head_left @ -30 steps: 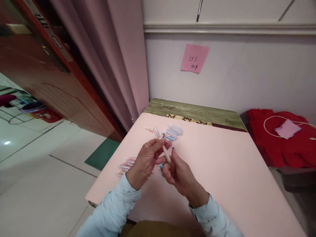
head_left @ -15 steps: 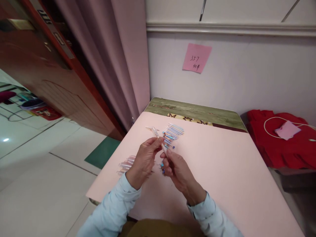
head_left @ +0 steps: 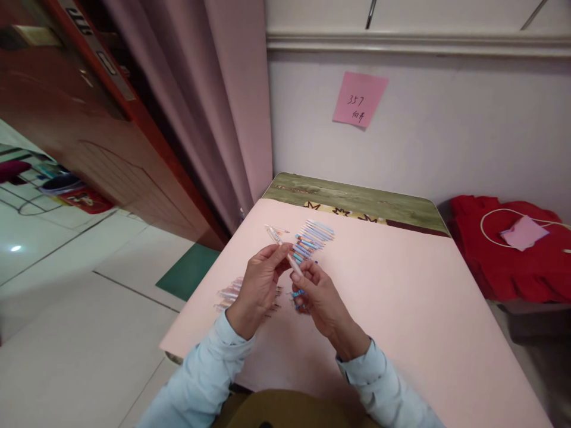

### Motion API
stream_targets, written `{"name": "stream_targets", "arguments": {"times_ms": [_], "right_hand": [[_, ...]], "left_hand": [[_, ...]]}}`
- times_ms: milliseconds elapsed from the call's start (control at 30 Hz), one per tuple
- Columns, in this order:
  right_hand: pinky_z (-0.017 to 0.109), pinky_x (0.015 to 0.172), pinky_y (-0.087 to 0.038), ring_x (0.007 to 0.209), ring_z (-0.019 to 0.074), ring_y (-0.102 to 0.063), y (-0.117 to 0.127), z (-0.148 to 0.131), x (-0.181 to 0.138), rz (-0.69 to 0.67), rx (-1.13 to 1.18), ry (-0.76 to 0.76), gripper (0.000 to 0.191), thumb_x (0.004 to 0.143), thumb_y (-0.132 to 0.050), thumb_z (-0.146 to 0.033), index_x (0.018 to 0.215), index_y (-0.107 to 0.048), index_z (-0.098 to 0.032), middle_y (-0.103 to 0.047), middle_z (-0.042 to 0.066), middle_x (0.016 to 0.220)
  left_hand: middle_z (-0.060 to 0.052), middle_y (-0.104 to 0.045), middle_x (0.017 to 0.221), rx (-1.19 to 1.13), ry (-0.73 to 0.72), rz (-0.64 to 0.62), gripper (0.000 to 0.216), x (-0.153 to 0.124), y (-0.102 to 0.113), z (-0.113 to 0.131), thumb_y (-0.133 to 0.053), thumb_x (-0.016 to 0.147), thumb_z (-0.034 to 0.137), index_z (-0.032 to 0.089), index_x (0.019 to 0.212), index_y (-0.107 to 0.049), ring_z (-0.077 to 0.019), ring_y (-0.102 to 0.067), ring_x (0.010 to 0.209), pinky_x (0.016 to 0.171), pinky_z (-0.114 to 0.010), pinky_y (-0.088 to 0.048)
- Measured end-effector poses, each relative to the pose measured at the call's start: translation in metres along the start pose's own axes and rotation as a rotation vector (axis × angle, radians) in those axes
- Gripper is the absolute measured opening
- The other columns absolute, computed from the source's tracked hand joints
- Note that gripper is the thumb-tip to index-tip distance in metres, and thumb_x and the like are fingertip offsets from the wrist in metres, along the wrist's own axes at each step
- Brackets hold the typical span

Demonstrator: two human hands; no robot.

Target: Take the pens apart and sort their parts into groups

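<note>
A slim whitish pen (head_left: 295, 266) slants across between my two hands above the table. My left hand (head_left: 261, 282) is closed, pinching its upper part between thumb and fingers; a clear, printed section sticks out beyond them. The lower, white end sits in the closed fingers of my right hand (head_left: 322, 300). Whether the pen is one piece or two at the fingertips, I cannot tell. Just beyond my hands lie rows of slim blue and white pen parts (head_left: 319, 230). Brownish-clear pen parts (head_left: 229, 292) lie left of my left hand, partly hidden by it. Small blue pieces show beneath my right hand.
Pale pink sheeting covers the table (head_left: 401, 297), whose green patterned back edge (head_left: 357, 190) meets the wall. A pink note (head_left: 360, 100) is stuck there. Red cloth (head_left: 486, 255) with a cord lies at right. A curtain (head_left: 223, 107) and wooden door (head_left: 134, 160) stand at left.
My right fingers have shifted their grip on the pen's lower end, and more of its white part shows. My left hand keeps its pinch. The view has shifted slightly.
</note>
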State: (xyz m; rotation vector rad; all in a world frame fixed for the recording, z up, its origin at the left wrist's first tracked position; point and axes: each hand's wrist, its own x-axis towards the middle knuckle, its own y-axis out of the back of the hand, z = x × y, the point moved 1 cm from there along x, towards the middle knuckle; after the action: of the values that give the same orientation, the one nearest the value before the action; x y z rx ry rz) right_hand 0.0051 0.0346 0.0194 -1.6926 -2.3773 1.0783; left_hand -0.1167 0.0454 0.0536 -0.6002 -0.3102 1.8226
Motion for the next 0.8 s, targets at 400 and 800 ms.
{"name": "stream_targets", "arguments": {"times_ms": [400,800], "right_hand": [[0.017,0.041,-0.030,0.045,0.0044,-0.044,0.0008,0.0018,0.0000,-0.029,0.060,-0.023,0.047,0.070,-0.080,-0.054,0.093,-0.058,-0.020,-0.061,-0.005,0.069],[0.016,0.042,-0.025,0.048,0.0038,-0.041,0.0003,0.0022,-0.0036,-0.104,0.073,-0.017,0.038,0.074,-0.079,-0.047,0.091,-0.060,-0.019,-0.056,-0.005,0.069]], "left_hand": [[0.000,-0.064,0.070,0.002,0.026,-0.015,0.025,0.0003,-0.0015,-0.0035,-0.085,0.065,0.032,0.015,0.073,-0.069,-0.0107,-0.058,0.065,0.065,-0.024,-0.048],[-0.001,-0.067,0.072,-0.039,-0.027,0.005,0.023,0.0040,0.0034,0.0003,-0.086,0.065,0.028,0.013,0.079,-0.074,-0.0107,-0.060,0.067,0.069,-0.024,-0.050]]}}
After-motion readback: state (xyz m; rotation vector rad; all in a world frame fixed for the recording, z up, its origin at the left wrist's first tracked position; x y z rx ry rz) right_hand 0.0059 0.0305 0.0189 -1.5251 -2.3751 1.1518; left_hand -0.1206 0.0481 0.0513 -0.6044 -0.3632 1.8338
